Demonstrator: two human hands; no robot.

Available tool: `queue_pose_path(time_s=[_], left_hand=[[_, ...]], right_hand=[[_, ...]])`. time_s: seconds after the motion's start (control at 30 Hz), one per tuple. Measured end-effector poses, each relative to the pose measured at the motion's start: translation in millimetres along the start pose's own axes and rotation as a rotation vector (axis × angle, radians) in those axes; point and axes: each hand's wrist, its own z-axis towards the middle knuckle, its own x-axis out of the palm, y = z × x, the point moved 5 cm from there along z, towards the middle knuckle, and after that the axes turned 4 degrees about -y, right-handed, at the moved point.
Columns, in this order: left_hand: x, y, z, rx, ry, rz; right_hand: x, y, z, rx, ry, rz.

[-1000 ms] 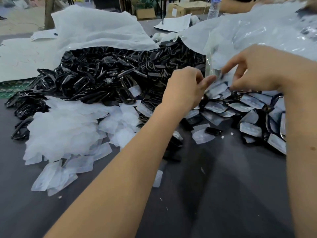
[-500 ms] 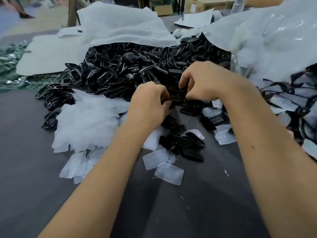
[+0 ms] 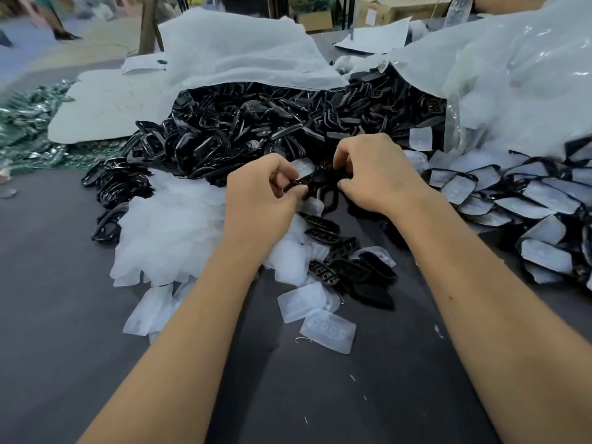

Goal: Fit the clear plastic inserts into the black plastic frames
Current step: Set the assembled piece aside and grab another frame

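At the centre of the frame both hands meet over one piece. The left hand (image 3: 262,190) has its fingers curled in a tight grip on a clear insert (image 3: 304,166) and the near edge of a black frame (image 3: 323,187); the right hand (image 3: 374,174) pinches the same frame from the other side. From where I stand the insert looks only partly seated, so I'd judge this pairing is mid-fit, not finished.

How much is done? At the right edge of the frame lies a spread of finished pieces (image 3: 512,200), black rims with clear panels already in them, a fair number overlapping each other. What is left looks far larger: a heap of empty frames (image 3: 256,129) spills from under a white sheet (image 3: 237,56) in the upper middle, and a pile of loose inserts (image 3: 169,232) sits at centre left on the dark tabletop (image 3: 64,315). A few stray inserts and frames lie just below the hands. I'd say most of the work remains.
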Motion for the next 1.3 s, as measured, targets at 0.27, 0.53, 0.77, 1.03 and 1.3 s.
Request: queue_pose_path(time_s=[0.27,0.53,0.77,1.03,1.3], left_hand=[[-5.4,5.0,0.1,-0.040,-0.109,-0.001],[-5.2,9.5,3.9,-0.264,-0.067,-0.362],[-10.7,27.2,4.4,-0.406,-0.148,-0.512],[-8.2,20.4,-0.3,-0.294,-0.244,-0.426],[-7.2,18.7,-0.7,-0.295,-0.243,-0.419]], right_hand=[[-3.9,-0.3,4.1,-0.027,-0.081,0.419],[4.2,20.7,-1.4,-0.173,-0.063,0.732],[25.0,15.8,-6.4,0.052,-0.188,1.020],[34.7,17.7,-9.6,0.063,-0.162,0.984],[31.7,21.4,-11.3,0.024,-0.149,1.052]])
